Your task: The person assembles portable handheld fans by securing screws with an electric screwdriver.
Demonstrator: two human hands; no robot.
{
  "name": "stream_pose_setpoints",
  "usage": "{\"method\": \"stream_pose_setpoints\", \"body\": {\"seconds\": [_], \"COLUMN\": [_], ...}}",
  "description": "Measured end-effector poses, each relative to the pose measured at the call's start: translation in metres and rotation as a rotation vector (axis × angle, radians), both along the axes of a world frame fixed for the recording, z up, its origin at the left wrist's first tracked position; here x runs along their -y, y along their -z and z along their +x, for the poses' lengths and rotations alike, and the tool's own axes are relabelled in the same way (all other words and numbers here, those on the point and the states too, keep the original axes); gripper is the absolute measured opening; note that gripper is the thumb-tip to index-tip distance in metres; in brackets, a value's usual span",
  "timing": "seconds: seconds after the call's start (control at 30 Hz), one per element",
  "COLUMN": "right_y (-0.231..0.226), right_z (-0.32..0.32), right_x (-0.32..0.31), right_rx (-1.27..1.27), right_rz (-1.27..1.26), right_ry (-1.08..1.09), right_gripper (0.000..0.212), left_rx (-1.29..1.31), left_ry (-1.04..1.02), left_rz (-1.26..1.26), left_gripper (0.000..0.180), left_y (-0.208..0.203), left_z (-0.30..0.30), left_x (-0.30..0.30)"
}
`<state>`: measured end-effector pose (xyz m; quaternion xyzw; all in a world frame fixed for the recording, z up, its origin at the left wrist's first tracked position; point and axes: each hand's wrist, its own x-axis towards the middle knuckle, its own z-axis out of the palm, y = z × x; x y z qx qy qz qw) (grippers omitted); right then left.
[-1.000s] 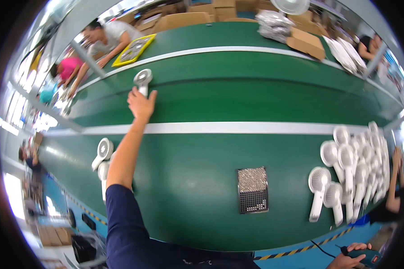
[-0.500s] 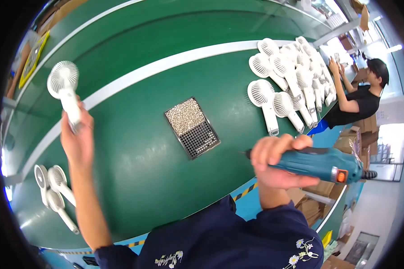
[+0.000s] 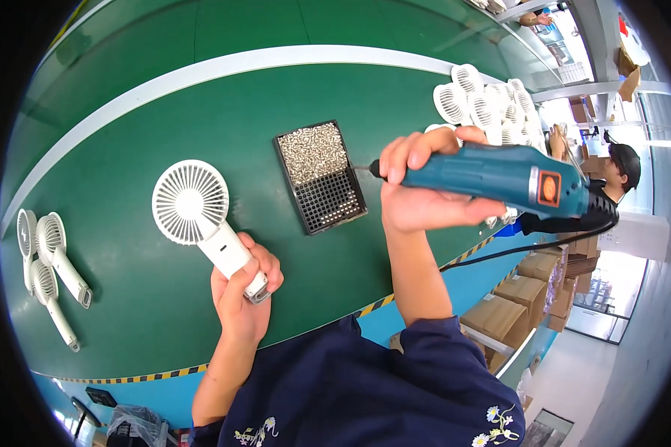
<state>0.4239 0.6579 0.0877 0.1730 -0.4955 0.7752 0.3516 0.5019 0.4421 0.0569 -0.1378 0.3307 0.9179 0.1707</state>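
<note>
My left hand (image 3: 244, 287) is closed round the handle of a white handheld fan (image 3: 192, 203), its round slatted head tilted up and to the left. In my right hand (image 3: 417, 195) is a teal electric screwdriver (image 3: 492, 179) with an orange switch, held level. Its thin bit points left and ends beside the right edge of the black screw tray (image 3: 300, 207). Small silvery screws (image 3: 312, 153) heap up in the tray's far half. The near half is a grid of holes, some with screws standing in them.
Three white fans (image 3: 51, 237) lie at the left of the green table (image 3: 127, 320). A pile of white fans (image 3: 484, 108) is at the far right, partly hidden by my right hand and the screwdriver. A black cord (image 3: 529, 247) hangs from the screwdriver. Beyond sits another person (image 3: 620, 167); cardboard boxes (image 3: 499, 316) stand below.
My left hand has brought the fan from the far left toward me and the table's middle. My right hand has lifted the screwdriver up and left, closer to the tray. The view has shifted.
</note>
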Motion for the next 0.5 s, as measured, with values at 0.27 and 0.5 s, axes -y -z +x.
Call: {"method": "stream_pose_setpoints", "body": {"seconds": [0.27,0.5], "right_y": [0.006,0.004], "right_z": [-0.006,-0.002], "right_x": [-0.002,0.01], "right_rx": [0.111,0.153], "right_rz": [-0.035,-0.051], "right_ry": [0.154,0.176], "right_gripper": [0.086,0.085], "left_rx": [-0.027,-0.099], "left_ry": [-0.017,0.005], "left_rz": [-0.009,-0.012], "left_gripper": [0.023,0.018], "left_y": [0.0,0.008], "left_z": [-0.003,0.001], "left_x": [-0.006,-0.001]}}
